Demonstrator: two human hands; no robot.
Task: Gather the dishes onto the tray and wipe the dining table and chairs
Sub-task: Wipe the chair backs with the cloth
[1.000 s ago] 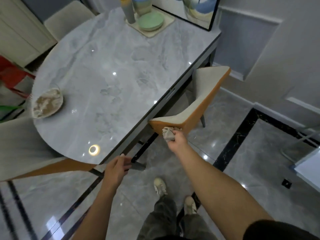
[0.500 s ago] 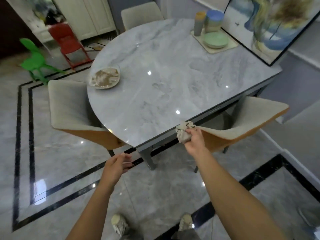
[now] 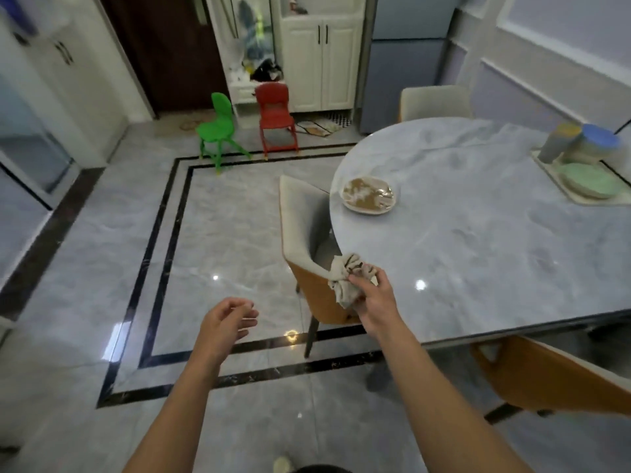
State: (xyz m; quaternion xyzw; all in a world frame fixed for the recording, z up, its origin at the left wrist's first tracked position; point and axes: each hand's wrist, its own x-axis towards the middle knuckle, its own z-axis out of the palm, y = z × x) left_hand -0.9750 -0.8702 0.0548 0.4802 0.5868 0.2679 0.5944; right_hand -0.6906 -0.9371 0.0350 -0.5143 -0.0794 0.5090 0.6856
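My right hand (image 3: 375, 303) grips a crumpled beige cloth (image 3: 345, 279) over the near edge of the grey marble dining table (image 3: 478, 240). Just behind the cloth stands a chair (image 3: 304, 233) with a pale seat and an orange back. A dirty plate (image 3: 370, 198) lies on the table's left side. At the far right a cream tray (image 3: 577, 196) carries a green plate (image 3: 590, 180) and two upturned cups (image 3: 580, 143). My left hand (image 3: 227, 324) hangs above the floor, fingers loosely curled, holding nothing.
A second chair (image 3: 553, 380) is tucked under the table at lower right and a third (image 3: 435, 102) stands at its far side. A green (image 3: 218, 126) and a red child's chair (image 3: 275, 114) stand before white cabinets. Glossy grey floor spreads to the left.
My view has swung left, away from the right-hand chair. My right hand has carried the cloth from that chair to the table's near left edge, beside the left chair. My left hand stays empty.
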